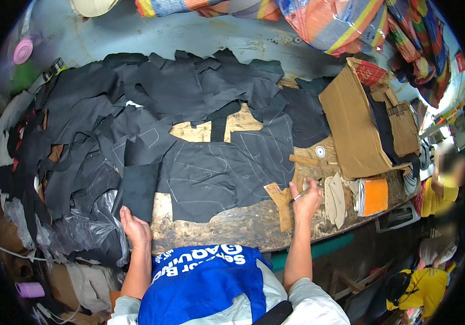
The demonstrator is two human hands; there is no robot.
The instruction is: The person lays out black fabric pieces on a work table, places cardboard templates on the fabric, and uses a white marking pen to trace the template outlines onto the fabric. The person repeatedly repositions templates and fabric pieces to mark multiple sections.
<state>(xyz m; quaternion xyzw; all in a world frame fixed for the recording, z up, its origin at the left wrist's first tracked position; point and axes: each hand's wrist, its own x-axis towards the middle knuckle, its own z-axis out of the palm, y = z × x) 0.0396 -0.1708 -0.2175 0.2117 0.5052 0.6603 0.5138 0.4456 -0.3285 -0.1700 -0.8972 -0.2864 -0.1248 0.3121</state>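
Gripping a slim pen (299, 196), the right hand (307, 202) sits just off the right end of the dark marked material (202, 179), beside some tan pattern pieces (285, 218), its fingers wrapped round the barrel. That material lies flat-ish in the middle of the desk (178, 238), with pale outlines drawn across it. The left hand (136, 227) is down at the near edge of a small dark panel (139, 187), and honestly I can't tell if those fingers are pinching the corner or just touching it. What'd worry me: the material looks soft and I don't see anything weighing it down, so a dragging pen tip could probably ruck it up and throw a line off. Some outlines sit pretty close together too, so a pattern piece nudged out of line might make one run into its neighbour. And with dark scraps (167, 86) heaped behind, plus crumpled clear plastic (89, 230) near the left hand, a careless reach could snag something and shift the lot.
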